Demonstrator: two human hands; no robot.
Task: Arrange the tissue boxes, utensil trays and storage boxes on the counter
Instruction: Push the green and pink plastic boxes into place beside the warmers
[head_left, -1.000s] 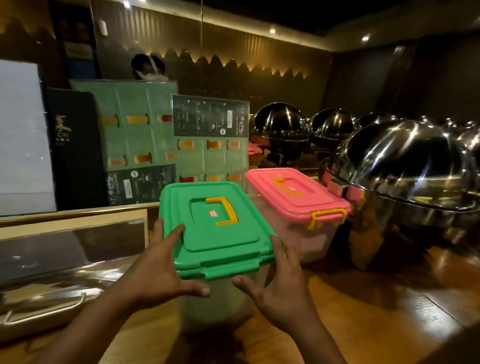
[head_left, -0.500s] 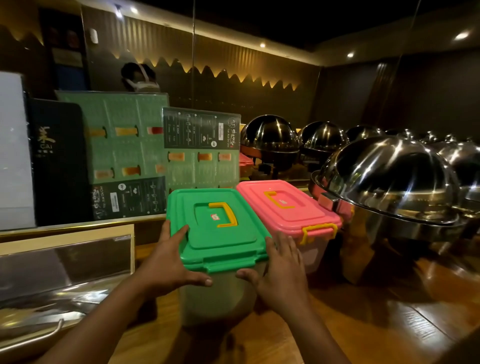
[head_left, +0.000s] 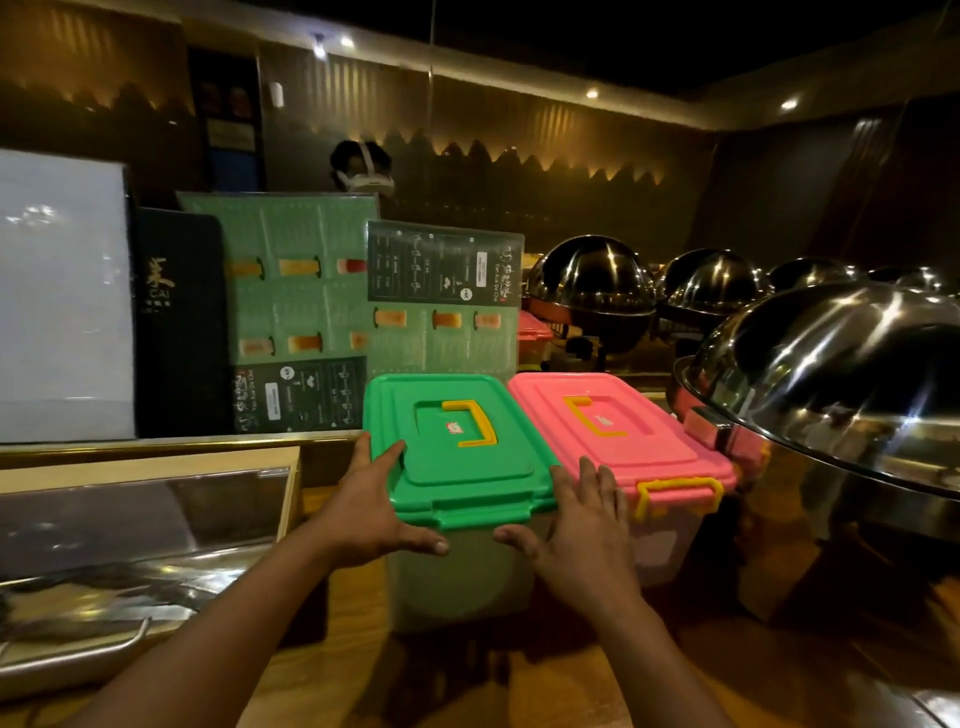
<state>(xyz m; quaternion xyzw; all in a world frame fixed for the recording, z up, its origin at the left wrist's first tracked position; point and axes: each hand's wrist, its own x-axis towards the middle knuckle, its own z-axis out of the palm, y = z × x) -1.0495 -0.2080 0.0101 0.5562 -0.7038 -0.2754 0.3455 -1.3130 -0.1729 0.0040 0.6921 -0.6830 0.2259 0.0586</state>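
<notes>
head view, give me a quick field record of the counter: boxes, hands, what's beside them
green box: on the wooden counter, lid on, yellow handle folded flat
pink box: right of the green box, lids touching or nearly so, lid on
left hand: open, pressed on the green box's left front corner
right hand: open, at its right front corner, fingers between the two boxes
right of pink box: steel dome lid
behind boxes: green menus standing upright
left side: steel tray
</notes>
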